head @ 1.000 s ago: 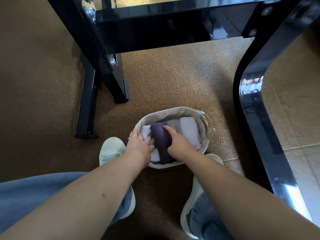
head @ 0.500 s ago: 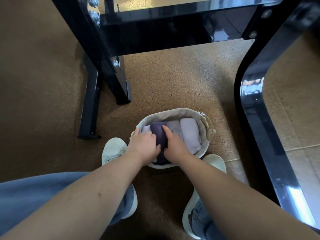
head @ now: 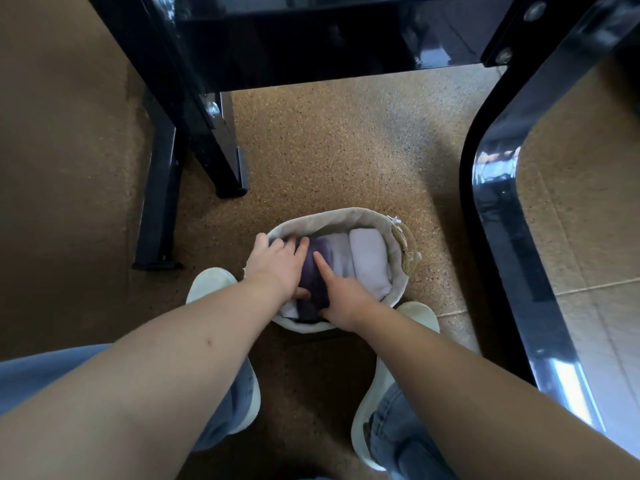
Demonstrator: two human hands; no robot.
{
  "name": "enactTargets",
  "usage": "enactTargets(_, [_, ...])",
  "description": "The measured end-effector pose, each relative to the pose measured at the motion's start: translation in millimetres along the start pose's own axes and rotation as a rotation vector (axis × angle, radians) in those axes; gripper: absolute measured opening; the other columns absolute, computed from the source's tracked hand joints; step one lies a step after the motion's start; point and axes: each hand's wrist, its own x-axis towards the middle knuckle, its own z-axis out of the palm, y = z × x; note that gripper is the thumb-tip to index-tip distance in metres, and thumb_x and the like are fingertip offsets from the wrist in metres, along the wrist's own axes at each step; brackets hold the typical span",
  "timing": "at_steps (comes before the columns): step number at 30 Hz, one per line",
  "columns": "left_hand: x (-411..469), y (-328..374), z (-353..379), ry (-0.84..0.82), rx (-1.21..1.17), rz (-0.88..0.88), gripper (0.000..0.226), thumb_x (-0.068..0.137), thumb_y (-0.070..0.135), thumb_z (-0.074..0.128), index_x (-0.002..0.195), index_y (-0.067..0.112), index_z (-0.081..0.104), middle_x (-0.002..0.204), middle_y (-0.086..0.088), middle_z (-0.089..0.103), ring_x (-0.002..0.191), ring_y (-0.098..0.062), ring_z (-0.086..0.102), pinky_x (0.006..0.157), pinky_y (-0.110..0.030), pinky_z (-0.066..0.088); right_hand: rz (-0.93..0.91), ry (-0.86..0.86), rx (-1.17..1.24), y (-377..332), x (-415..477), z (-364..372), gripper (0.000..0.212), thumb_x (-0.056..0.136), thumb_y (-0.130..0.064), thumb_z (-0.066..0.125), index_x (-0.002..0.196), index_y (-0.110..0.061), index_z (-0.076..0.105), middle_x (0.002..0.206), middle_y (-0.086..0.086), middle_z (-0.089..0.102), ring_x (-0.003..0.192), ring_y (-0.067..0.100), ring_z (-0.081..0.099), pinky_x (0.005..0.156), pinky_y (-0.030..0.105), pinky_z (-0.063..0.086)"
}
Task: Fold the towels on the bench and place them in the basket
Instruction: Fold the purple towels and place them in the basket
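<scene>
Currently both hands are down in the cloth-lined basket (head: 322, 218) on the floor. I note the left hand (head: 277, 266) with fingers spread flat, fingertips touching the basket's far-left wall, a white towel (head: 289, 310) by its thumb. The right hand (head: 343, 296) lays a straight index finger along the dark purple towel (head: 320, 252); its other fingers are hidden, so I cannot tell the grip. The purple towel sits folded between the two sets of fingers, with folded lilac towels (head: 369, 258) just beyond the right fingers. I judge packing nearly done, though the bench top is unseen. The black bench frame (head: 311, 39) stands well beyond the fingertips, with open floor between
</scene>
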Motion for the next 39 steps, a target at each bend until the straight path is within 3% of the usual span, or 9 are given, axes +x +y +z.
enactTargets(6, [1.4, 4.9, 1.9, -0.028, 0.018, -0.012, 0.109, 0.086, 0.075, 0.052, 0.162, 0.018, -0.001, 0.167, -0.009, 0.02, 0.147, -0.028, 0.032, 0.118, -0.059, 0.012, 0.106, -0.036, -0.072, -5.7, 10.9, -3.2, 0.121, 0.09, -0.025, 0.069, 0.146, -0.048, -0.036, 0.112, 0.01, 0.067, 0.083, 0.025, 0.064, 0.082, 0.043, 0.056])
enactTargets(9, [-8.7, 5.4, -0.6, 0.026, -0.028, -0.009, 0.107, 0.085, 0.072, 0.056, 0.161, 0.018, 0.004, 0.164, -0.01, 0.026, 0.145, -0.028, 0.037, 0.119, -0.059, 0.011, 0.183, -0.081, -0.121, -13.7, 9.4, -10.8, 0.125, 0.088, -0.029, 0.071, 0.143, -0.051, -0.04, 0.121, 0.01, 0.064, 0.092, 0.028, 0.065, 0.085, 0.047, 0.055])
enactTargets(13, [-27.3, -3.6, -13.4, 0.056, -0.071, 0.015, 0.095, 0.089, 0.064, 0.057, 0.162, 0.024, 0.01, 0.162, -0.009, 0.03, 0.147, -0.027, 0.034, 0.121, -0.06, 0.01, 0.156, -0.041, -0.177, -21.3, -5.0, -24.8, 0.119, 0.087, -0.03, 0.07, 0.151, -0.047, -0.029, 0.125, 0.009, 0.063, 0.102, 0.031, 0.064, 0.078, 0.045, 0.051])
enactTargets(17, [-43.6, -13.1, -34.4, 0.073, -0.098, 0.018, 0.076, 0.096, 0.05, 0.053, 0.161, 0.027, 0.02, 0.161, -0.008, 0.032, 0.147, -0.026, 0.034, 0.122, -0.06, 0.008, 0.145, 0.028, -0.195, -18.9, -25.6, -44.2, 0.108, 0.087, -0.03, 0.066, 0.157, -0.042, -0.016, 0.128, 0.009, 0.063, 0.112, 0.033, 0.063, 0.085, 0.043, 0.05])
enactTargets(21, [-61.6, -16.3, -58.0, 0.107, -0.063, 0.004, 0.071, 0.099, 0.046, 0.051, 0.16, 0.028, 0.02, 0.163, -0.008, 0.029, 0.147, -0.028, 0.033, 0.121, -0.06, 0.007, 0.164, 0.092, -0.168, -21.2, -50.2, -62.8, 0.101, 0.089, -0.033, 0.064, 0.158, -0.043, -0.009, 0.133, 0.007, 0.061, 0.116, 0.032, 0.062, 0.085, 0.042, 0.05])
enactTargets(24, [-75.7, -17.6, -77.6, 0.157, -0.074, 0.027, 0.063, 0.097, 0.047, 0.053, 0.154, 0.03, 0.031, 0.158, -0.007, 0.035, 0.145, -0.029, 0.036, 0.121, -0.058, 0.013, 0.187, 0.144, -0.169, -27.0, -67.5, -81.5, 0.1, 0.087, -0.032, 0.064, 0.158, -0.044, -0.005, 0.147, 0.006, 0.052, 0.126, 0.034, 0.057, 0.096, 0.048, 0.052])
enactTargets(29, [-101.0, -27.1, -114.2, 0.296, -0.051, 0.099, 0.054, 0.094, 0.051, 0.052, 0.143, 0.032, 0.041, 0.144, -0.002, 0.046, 0.132, -0.028, 0.046, 0.106, -0.048, 0.038, 0.145, 0.328, -0.185, -39.7, -109.7, -123.8, 0.087, 0.093, -0.025, 0.056, 0.161, -0.038, 0.003, 0.147, 0.01, 0.048, 0.126, 0.033, 0.054, 0.096, 0.047, 0.052])
enactTargets(34, [-130.8, -37.5, -165.6, 0.4, -0.036, 0.097, 0.06, 0.096, 0.049, 0.05, 0.151, 0.032, 0.035, 0.152, -0.001, 0.039, 0.137, -0.027, 0.042, 0.107, -0.046, 0.039, 0.102, 0.476, -0.241, -52.2, -160.4, -164.1, 0.085, 0.097, -0.025, 0.056, 0.16, -0.039, 0.002, 0.148, 0.011, 0.041, 0.126, 0.034, 0.051, 0.093, 0.046, 0.053])
enactTargets(39, [-157.6, -30.1, -214.5, 0.506, -0.021, 0.137, 0.065, 0.094, 0.042, 0.057, 0.153, 0.028, 0.035, 0.158, -0.003, 0.035, 0.142, -0.026, 0.038, 0.112, -0.047, 0.037, 0.001, 0.646, -0.382, -59.0, -220.4, -195.2, 0.085, 0.092, -0.023, 0.06, 0.159, -0.035, 0.008, 0.136, 0.007, 0.048, 0.118, 0.031, 0.052, 0.082, 0.043, 0.055])
